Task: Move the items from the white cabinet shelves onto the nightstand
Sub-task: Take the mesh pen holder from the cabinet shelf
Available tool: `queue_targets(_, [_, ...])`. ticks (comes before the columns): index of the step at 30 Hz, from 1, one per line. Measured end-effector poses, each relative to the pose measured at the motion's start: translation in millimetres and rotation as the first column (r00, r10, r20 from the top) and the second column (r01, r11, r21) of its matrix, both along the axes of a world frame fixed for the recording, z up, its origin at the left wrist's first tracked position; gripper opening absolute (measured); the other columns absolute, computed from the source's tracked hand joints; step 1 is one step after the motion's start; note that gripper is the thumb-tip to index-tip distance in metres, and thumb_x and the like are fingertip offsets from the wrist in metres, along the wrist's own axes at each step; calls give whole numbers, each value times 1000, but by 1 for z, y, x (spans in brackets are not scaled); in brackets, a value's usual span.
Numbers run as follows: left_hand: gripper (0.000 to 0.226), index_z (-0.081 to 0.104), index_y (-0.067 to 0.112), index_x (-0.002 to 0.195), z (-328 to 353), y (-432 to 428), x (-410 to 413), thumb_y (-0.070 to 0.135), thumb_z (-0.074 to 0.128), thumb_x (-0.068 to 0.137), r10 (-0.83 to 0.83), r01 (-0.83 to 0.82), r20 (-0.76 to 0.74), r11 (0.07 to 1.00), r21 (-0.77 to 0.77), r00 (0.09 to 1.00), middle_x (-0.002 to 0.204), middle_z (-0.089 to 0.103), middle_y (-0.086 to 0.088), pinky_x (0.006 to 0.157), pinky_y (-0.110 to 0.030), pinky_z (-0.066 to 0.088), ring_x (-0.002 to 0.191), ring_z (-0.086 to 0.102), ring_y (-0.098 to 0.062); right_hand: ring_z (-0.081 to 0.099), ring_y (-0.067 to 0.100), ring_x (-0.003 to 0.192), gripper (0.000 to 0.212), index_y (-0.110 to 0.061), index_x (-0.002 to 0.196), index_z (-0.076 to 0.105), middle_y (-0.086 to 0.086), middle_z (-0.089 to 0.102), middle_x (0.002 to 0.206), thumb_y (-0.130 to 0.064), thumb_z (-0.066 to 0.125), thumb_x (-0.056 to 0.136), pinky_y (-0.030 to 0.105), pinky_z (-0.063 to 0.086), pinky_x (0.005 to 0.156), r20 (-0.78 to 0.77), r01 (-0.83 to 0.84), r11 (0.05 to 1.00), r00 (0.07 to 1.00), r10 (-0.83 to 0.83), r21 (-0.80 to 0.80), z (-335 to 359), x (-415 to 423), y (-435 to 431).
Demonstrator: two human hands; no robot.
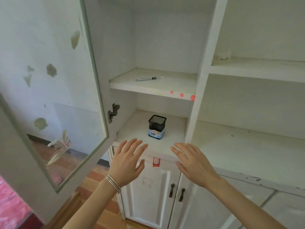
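The fingers (134,143) of both hands are straight, spread and holding nothing. The left hand (127,158) hovers in front and to the left of the mesh pen holder (156,127), the right hand (192,162) in front and to its right; neither touches it. The holder stands upright on the lower shelf (132,129) of the white cabinet. A marker (146,78) lies on the upper shelf (168,86) above it. The nightstand is not in view.

The holder looks light and tall for its base, so a stray fingertip could tip it or shove it backward. The round marker may roll if nudged. The open glass door (66,113), left of the holder, could catch an elbow.

The holder is square black wire mesh with a glossy label round its lower half. The shelves are matte, scuffed white paint. Thin metal bangles (113,181) ring the left wrist.
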State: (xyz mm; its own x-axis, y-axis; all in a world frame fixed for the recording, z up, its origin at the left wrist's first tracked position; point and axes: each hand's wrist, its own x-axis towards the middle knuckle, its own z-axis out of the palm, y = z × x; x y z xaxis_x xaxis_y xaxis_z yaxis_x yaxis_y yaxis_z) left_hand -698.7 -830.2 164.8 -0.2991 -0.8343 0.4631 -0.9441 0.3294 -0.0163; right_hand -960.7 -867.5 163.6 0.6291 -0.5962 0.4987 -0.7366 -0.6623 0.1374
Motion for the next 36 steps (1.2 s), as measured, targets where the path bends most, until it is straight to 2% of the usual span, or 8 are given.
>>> queue_targets(8, [48, 54, 22, 125, -37, -103, 41, 41, 42, 83, -66, 69, -47, 996, 54, 997, 122, 60, -2, 98, -46, 43, 117, 54, -25, 58, 22, 102, 40, -8, 119, 60, 7, 62, 115, -23, 60, 82, 32, 50, 85, -43, 10, 998, 999, -13, -67, -6, 46, -120])
queue_targets(15, [49, 55, 24, 122, -93, -161, 42, 43, 46, 78, -126, 133, -44, 970, 204, 991, 119, 62, 1, 96, -43, 44, 112, 58, -21, 65, 31, 95, 52, -2, 114, 62, 13, 65, 109, -11, 81, 67, 41, 54, 78, -22, 95, 994, 995, -94, 60, -24, 69, -194])
queue_targets(19, [48, 55, 24, 120, -118, -170, 42, 40, 48, 75, -176, 198, -113, 952, 233, 978, 119, 61, 1, 91, -39, 47, 108, 58, -20, 67, 28, 88, 51, -6, 107, 66, 10, 69, 100, -15, 86, 60, 37, 54, 71, -78, 113, 990, 991, -107, 84, -33, 76, -213])
queue_targets(21, [47, 57, 23, 120, -125, -173, 44, 38, 49, 76, -192, 217, -132, 952, 214, 973, 121, 60, 0, 91, -37, 47, 109, 55, -20, 67, 26, 84, 42, -8, 101, 69, 8, 70, 92, -17, 83, 63, 34, 54, 69, -103, 106, 991, 990, -98, 78, -40, 76, -222])
queue_targets(23, [47, 57, 23, 121, -127, -175, 46, 37, 51, 76, -204, 231, -143, 952, 203, 968, 123, 59, 0, 92, -37, 46, 111, 54, -20, 66, 25, 82, 20, -10, 93, 69, 6, 69, 86, -21, 65, 77, 33, 52, 70, -93, 89, 994, 992, -83, 65, -45, 75, -227])
queue_targets(25, [47, 57, 23, 122, -130, -177, 47, 36, 51, 77, -214, 238, -143, 953, 185, 966, 124, 58, 0, 94, -37, 45, 112, 53, -20, 65, 23, 80, 27, -12, 86, 68, 4, 68, 82, -26, 46, 81, 30, 51, 72, -66, 77, 993, 995, -71, 90, -44, 74, -229])
queue_targets(30, [46, 58, 24, 122, -132, -173, 50, 34, 52, 77, -199, 223, -140, 958, 181, 970, 125, 58, 1, 96, -36, 44, 115, 52, -18, 64, 19, 80, 15, -12, 81, 67, 2, 68, 83, -23, 61, 73, 27, 49, 73, 6, 9, 995, 1000, -9, 103, -33, 72, -226])
queue_targets(36, [44, 58, 24, 121, -122, -139, 53, 35, 49, 79, -68, 83, -95, 981, 174, 993, 126, 58, 0, 96, -37, 45, 116, 52, -20, 63, 20, 87, 20, -12, 88, 68, 2, 69, 90, -27, 57, 80, 29, 47, 77, 75, -109, 988, 992, 101, 113, -19, 76, -215])
